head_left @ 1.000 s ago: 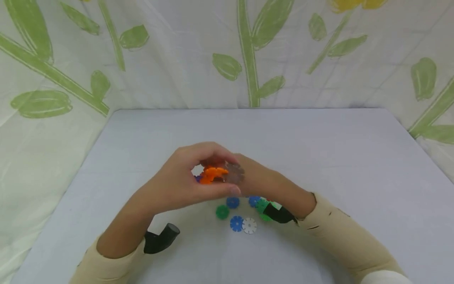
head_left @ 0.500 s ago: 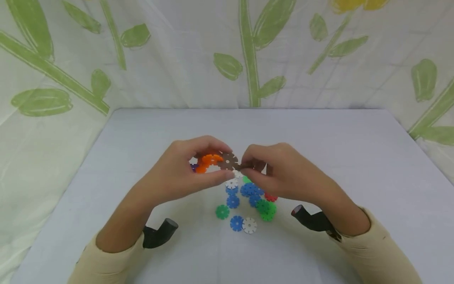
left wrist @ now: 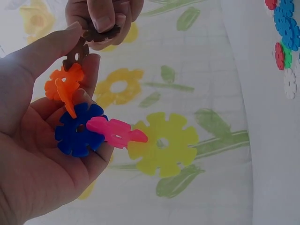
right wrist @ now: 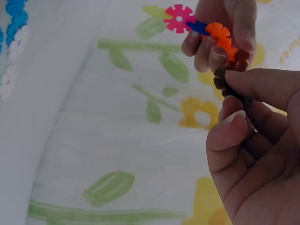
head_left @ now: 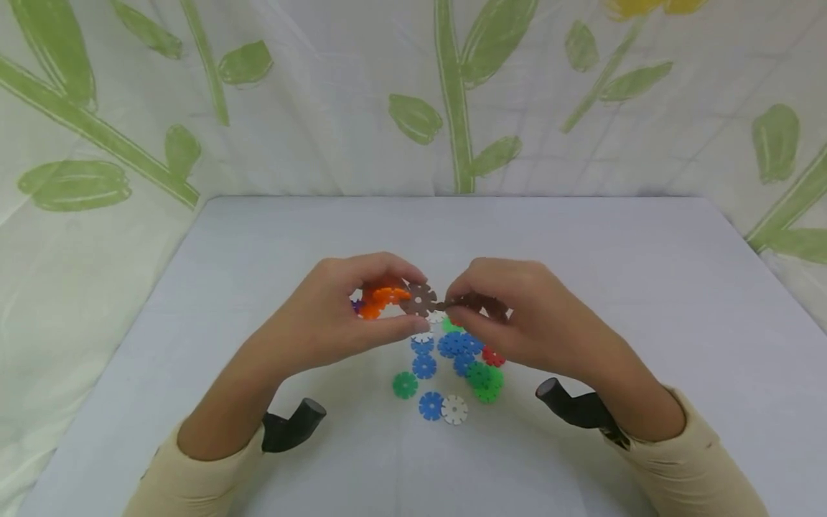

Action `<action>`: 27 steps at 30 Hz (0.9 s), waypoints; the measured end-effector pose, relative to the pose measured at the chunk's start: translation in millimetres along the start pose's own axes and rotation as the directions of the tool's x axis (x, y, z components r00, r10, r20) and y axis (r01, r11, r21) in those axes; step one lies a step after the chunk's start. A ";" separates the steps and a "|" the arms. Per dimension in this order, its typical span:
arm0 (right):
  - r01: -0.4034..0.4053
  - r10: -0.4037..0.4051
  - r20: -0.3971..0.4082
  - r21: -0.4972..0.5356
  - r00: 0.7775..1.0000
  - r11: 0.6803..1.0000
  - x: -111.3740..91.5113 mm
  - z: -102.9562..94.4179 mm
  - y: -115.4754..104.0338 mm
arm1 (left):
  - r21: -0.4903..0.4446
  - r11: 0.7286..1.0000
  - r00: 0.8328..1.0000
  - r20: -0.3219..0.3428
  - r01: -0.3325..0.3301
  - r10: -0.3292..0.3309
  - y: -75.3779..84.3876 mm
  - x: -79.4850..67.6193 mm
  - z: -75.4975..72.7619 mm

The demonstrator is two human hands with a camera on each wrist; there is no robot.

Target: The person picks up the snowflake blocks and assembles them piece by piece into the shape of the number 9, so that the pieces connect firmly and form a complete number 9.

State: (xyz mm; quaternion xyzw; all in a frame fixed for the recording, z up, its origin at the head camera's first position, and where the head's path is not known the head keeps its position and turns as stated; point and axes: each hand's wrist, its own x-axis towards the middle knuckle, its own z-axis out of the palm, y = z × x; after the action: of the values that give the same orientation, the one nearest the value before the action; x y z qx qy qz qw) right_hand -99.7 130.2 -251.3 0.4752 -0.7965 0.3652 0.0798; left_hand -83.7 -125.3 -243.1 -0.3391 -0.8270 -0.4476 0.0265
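Note:
My left hand (head_left: 316, 323) holds a chain of slotted plastic snowflake discs above the table. In the left wrist view the chain runs from a brown disc (left wrist: 82, 49) through orange discs (left wrist: 57, 84), a dark blue disc (left wrist: 69, 140) and a pink disc (left wrist: 108, 127) to a yellow disc (left wrist: 180, 152) at the free end. Thumb and fingers grip the brown and orange end. My right hand (head_left: 533, 316) pinches a second brown disc (left wrist: 101, 34), seen nearly edge-on. Its edge meets the rim of the brown disc in the left hand; the fingers partly cover it.
Loose discs lie on the white table (head_left: 581, 244) under and in front of the hands: several blue discs (head_left: 424, 367), green discs (head_left: 405, 385), a red disc (head_left: 493, 356) and white discs (head_left: 455, 410). A leaf-patterned curtain (head_left: 323, 108) stands behind the table.
The right hand, earlier crossed behind the left with its fingers hidden, has come back to the right and brought a brown disc against the chain's brown end. The left hand has barely moved.

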 end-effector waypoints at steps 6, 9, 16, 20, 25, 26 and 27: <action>0.028 -0.029 -0.030 -0.031 0.999 0.999 0.0 -0.2 -2.3 | 0.005 1.000 1.000 -0.008 -0.028 0.028 -0.6 -0.2 -1.3; 0.038 -0.039 -0.032 -0.047 0.999 0.998 0.8 0.4 -3.1 | 0.002 1.000 1.000 -0.003 -0.028 0.028 -0.7 -0.7 -2.0; 0.086 -0.086 -0.012 -0.045 0.996 0.995 2.2 3.5 0.5 | 0.007 1.000 1.000 0.010 -0.029 0.029 -2.2 -1.0 -2.3; 0.121 -0.123 -0.040 -0.050 0.992 0.991 2.4 5.3 1.3 | -0.010 1.000 1.000 0.000 -0.025 0.025 -1.7 -1.0 -1.9; 0.141 -0.143 -0.064 -0.033 0.988 0.989 1.6 8.2 0.9 | -0.021 1.000 1.000 0.010 -0.023 0.023 -2.3 -0.5 0.9; 0.143 -0.145 -0.067 -0.033 0.987 0.989 1.5 9.3 0.8 | -0.018 1.000 1.000 0.012 -0.025 0.025 -2.7 -0.3 1.5; 0.143 -0.145 -0.068 -0.033 0.987 0.989 1.5 10.4 0.9 | -0.017 1.000 1.000 0.017 -0.025 0.025 -3.1 -0.2 2.2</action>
State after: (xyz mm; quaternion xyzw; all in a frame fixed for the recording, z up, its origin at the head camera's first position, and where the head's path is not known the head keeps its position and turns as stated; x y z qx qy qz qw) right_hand -98.9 122.5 -258.6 0.5172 -0.7619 0.3638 0.1403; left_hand -84.9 -124.9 -246.8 -0.3535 -0.8192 -0.4510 0.0224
